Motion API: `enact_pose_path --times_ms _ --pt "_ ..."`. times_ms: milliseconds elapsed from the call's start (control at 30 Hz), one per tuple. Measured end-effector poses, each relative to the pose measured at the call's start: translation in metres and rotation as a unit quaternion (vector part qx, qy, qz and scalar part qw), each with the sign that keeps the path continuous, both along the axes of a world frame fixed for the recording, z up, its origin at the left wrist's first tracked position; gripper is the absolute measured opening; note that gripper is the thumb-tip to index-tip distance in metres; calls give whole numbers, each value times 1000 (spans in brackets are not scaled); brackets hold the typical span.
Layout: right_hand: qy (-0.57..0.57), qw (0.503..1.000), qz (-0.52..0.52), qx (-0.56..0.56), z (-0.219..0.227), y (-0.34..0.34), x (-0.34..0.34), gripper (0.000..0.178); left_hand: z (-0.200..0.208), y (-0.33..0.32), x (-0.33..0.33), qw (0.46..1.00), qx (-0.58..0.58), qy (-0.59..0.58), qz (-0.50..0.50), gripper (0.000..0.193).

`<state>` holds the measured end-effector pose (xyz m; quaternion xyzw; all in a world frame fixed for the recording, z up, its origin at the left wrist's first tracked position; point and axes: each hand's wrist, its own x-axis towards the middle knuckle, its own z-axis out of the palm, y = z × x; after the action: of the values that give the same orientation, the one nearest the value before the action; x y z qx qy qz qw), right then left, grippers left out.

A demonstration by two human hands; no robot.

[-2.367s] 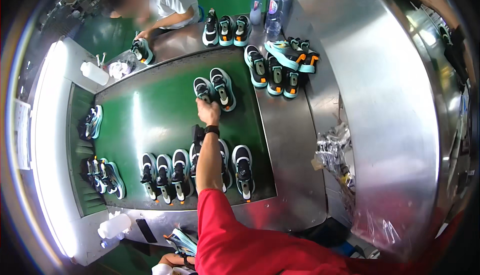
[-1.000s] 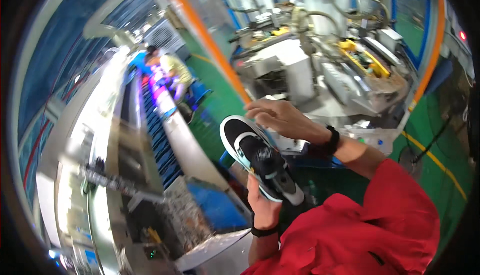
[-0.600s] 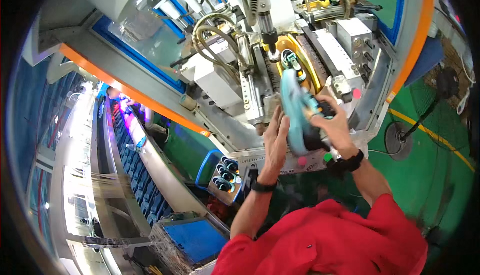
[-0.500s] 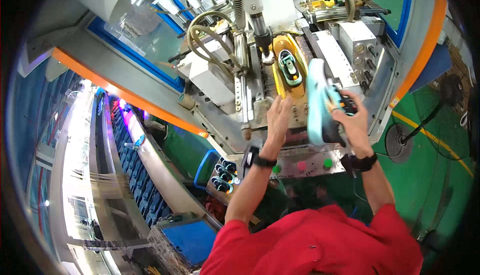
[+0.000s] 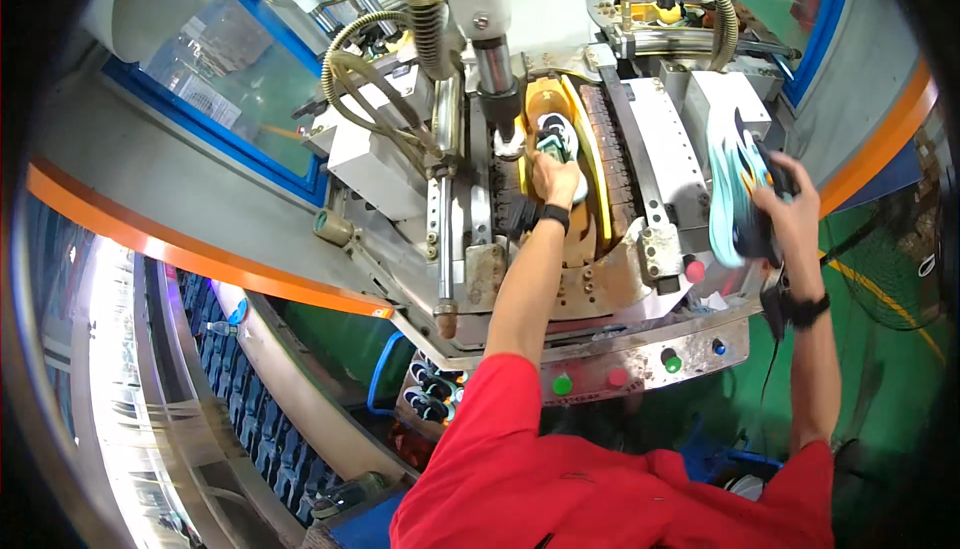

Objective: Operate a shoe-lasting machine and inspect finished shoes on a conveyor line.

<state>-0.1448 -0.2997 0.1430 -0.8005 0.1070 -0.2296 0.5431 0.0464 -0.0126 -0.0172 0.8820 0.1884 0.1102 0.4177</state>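
Note:
In the middle of a pressing machine (image 5: 545, 284), a dark shoe with white and mint parts (image 5: 557, 131) sits sole down in a yellow-lined cradle (image 5: 592, 154). My left hand (image 5: 555, 179) reaches into the cradle with its fingers closed on that shoe, covering much of it. Off to the right, my right hand (image 5: 790, 204) grips a second shoe with a thick pale blue sole (image 5: 722, 189). That one is held up on its side with the sole turned left, and motion blurs it slightly. Both wrists carry black bands.
A metal press cylinder (image 5: 495, 74) hangs just left of the cradle. White blocks (image 5: 385, 139) and hoses flank it. Along the front panel are green buttons (image 5: 562, 385) and a pink one (image 5: 618, 378). More shoes (image 5: 432, 389) lie at lower left; a conveyor (image 5: 250, 389) runs beyond.
My left hand has moved forward from the cradle's front end onto the shoe inside it. My right hand has carried the other shoe to the right, away from the cradle.

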Motion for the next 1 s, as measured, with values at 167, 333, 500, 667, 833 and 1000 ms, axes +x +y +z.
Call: enact_pose_path --times_ms 167,333,500,667,833,1000 --pt "116 967 77 -213 16 44 136 56 44 47 -102 809 -579 36 -92 23" --pt "251 907 180 -286 -22 158 215 63 108 105 -274 825 -556 74 -69 32" --pt "210 898 102 -372 -118 225 244 39 145 168 -414 855 -516 12 56 51" --pt "157 918 57 -359 -152 244 244 41 140 170 -516 833 -479 -108 257 38" --pt "-24 902 192 -386 -122 245 160 52 101 134 -595 742 -493 -148 430 31" --pt "-215 854 418 -223 -120 275 -68 10 73 81 -630 790 -418 -139 427 28"
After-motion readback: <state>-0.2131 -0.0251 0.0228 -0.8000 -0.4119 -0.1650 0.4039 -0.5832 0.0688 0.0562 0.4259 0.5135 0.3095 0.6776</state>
